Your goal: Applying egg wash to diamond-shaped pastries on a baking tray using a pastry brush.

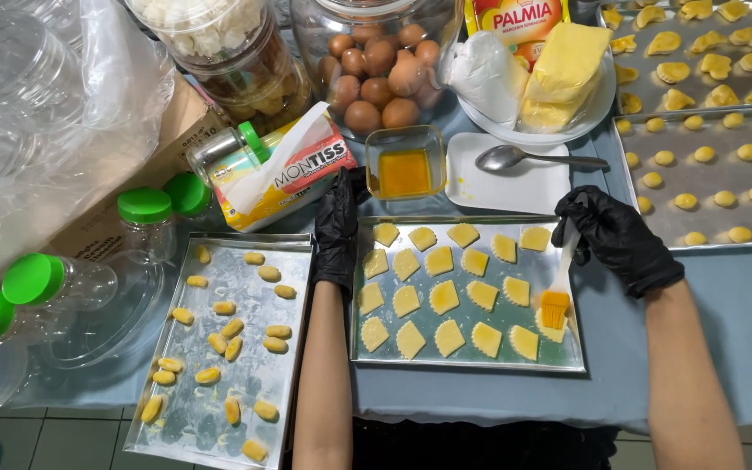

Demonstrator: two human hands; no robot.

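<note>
Right hand point(617, 233), black-gloved, sat right of centre, its grip pinched on the handle of a pastry brush point(557, 296), and the orange bristles were down on a cookie in the lower right corner of the centre baking tray point(467, 361). That tray lay mid-frame on the blue-covered surface point(741, 305), loaded with rows of square, crimped-edge cookies point(444, 296), pale yellow. Left hand point(339, 228), gloved as well, rested flat along the tray's left edge, fingers extended and closed on nothing. Just above the tray stood a small square glass dish of yellow egg wash point(405, 171), and beside it a white rectangular plate point(506, 184) with a metal spoon point(533, 158) lying across it. Lower left, a second tray point(176, 418) carried small oval dough pieces, scattered. Upper right, another tray point(654, 187) held round and crescent shapes. Top centre was a glass jar of brown eggs point(380, 70), with a plate of butter blocks point(567, 74) to its right. Clear plastic jars with green lids point(32, 278) lay at the left edge.
</note>
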